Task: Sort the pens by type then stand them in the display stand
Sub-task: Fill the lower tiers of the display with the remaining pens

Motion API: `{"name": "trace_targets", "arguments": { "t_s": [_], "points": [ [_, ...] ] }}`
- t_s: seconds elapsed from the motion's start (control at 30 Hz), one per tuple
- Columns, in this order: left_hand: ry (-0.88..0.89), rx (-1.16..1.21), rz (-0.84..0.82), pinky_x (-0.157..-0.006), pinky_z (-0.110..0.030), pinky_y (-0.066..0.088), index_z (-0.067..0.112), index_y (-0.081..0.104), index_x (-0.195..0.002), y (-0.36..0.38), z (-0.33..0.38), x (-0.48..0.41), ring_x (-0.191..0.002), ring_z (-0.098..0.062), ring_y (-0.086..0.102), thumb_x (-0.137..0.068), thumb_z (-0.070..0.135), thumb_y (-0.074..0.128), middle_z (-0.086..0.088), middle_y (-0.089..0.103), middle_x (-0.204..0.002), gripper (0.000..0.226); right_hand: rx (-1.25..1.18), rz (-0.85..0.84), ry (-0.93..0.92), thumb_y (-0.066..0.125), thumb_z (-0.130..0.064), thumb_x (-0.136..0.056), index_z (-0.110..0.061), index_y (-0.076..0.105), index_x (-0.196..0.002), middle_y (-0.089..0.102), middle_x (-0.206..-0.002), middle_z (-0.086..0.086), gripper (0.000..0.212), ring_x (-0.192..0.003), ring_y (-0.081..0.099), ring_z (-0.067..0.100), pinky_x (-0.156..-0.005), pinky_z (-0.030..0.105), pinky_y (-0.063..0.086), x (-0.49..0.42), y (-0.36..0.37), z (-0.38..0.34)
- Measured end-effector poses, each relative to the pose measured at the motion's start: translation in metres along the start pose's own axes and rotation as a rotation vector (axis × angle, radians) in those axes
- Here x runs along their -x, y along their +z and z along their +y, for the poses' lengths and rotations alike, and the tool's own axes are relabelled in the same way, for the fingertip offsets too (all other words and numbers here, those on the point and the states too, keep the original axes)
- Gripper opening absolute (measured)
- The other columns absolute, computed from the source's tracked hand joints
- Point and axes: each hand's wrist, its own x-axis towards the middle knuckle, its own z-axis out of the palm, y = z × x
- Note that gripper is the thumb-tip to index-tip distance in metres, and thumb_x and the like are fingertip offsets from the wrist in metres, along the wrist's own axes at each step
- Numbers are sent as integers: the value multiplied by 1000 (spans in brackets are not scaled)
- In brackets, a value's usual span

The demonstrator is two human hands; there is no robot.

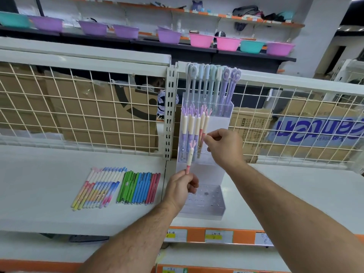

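A clear tiered display stand (pixel 214 174) sits on the white shelf. Its back tier holds several tall pale-blue and purple pens (pixel 212 83); its middle tier holds several antler-topped pens (pixel 194 123). My right hand (pixel 224 146) pinches a pink antler-topped pen (pixel 202 125) standing at the right end of that middle row. My left hand (pixel 182 187) grips another pink antler-topped pen (pixel 190 156) by its lower end, upright, in front of the stand. On the shelf to the left lie sorted rows: pastel antler pens (pixel 96 188) and green, blue and red pens (pixel 138 188).
A white wire-mesh back panel (pixel 78 107) with cardboard boxes behind it borders the shelf. A slotted metal upright (pixel 170 113) stands just left of the stand. Coloured plastic basins (pixel 201 40) line a far shelf. The stand's lowest front tier (pixel 206 196) shows bare holes.
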Motion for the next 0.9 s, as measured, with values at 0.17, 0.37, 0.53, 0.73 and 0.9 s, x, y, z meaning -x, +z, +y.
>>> {"name": "trace_targets", "arguments": {
  "t_s": [0.17,0.37,0.53,0.73,0.9],
  "points": [
    [12,55,-41,-58,-27,48,2,64,-80,2,0,0,-66,-19,57,-100,5,43,-12,62,-72,29,-89,-167,35,72,-16,-84,-18,71,-70,69,-61,-4,14,-55,64,10,-53,27,50,36,7,14],
    [46,23,-102,-57,-24,48,4,67,-86,2,1,-1,-62,-12,56,-101,6,45,-3,60,-67,27,-65,-251,39,78,-14,-81,-17,67,-72,71,-67,1,14,-57,65,13,-58,28,57,55,17,19],
    [46,-58,-155,-67,-28,51,-1,68,-97,0,-2,-1,-72,-15,60,-98,6,47,-9,64,-77,23,-68,-227,73,68,-7,-85,-15,65,-73,70,-65,2,15,-50,63,12,-46,26,53,56,18,20],
    [47,-174,-170,-66,-30,49,15,73,-104,5,-1,-2,-67,-14,58,-97,20,53,0,66,-72,22,-135,-209,101,73,-11,-84,-13,64,-83,69,-76,9,10,-48,64,18,-40,33,52,60,17,21],
    [152,-414,-166,-66,-38,52,22,72,-88,0,3,-8,-67,-14,60,-93,19,56,3,68,-72,17,-77,-153,59,70,-17,-85,-19,63,-83,70,-75,0,7,-63,68,14,-59,36,61,54,14,22]
  ]
}}
